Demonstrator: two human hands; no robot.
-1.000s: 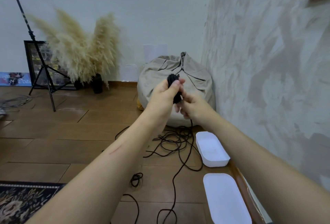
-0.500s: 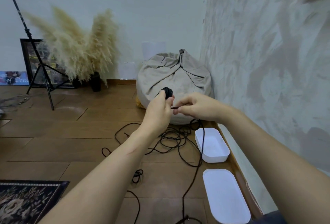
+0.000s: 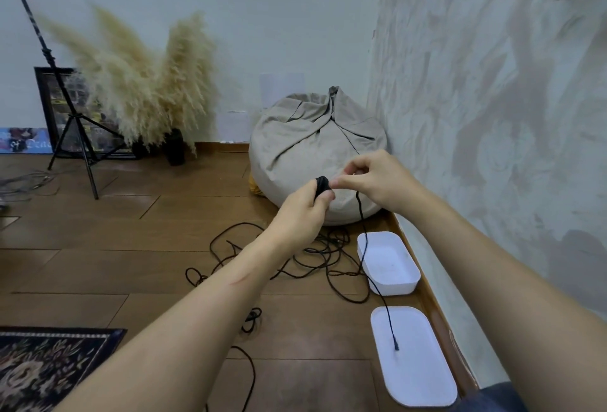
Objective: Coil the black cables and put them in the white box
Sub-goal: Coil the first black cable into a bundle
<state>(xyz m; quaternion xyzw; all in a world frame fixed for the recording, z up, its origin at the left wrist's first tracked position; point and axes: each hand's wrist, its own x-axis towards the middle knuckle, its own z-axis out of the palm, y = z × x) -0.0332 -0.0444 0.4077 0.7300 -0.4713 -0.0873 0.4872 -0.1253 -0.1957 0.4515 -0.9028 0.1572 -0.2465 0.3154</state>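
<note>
The black cable's loose tail (image 3: 360,211) has lifted off the floor, now hanging straight down past the white box (image 3: 399,285) from the pinching right hand (image 3: 377,181), left hand (image 3: 302,214) gripping the coil (image 3: 321,183) up-left of that box

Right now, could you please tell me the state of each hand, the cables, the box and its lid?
Left hand, grips the wound coil.
Coil, partly wound, held in the air.
Right hand, pinches the cable tail beside the coil.
Cable tail, hangs loose, unwound.
Floor cables, tangled, uncoiled.
White box, open, holds no coil.
Lid, off, flat on the floor.
</note>
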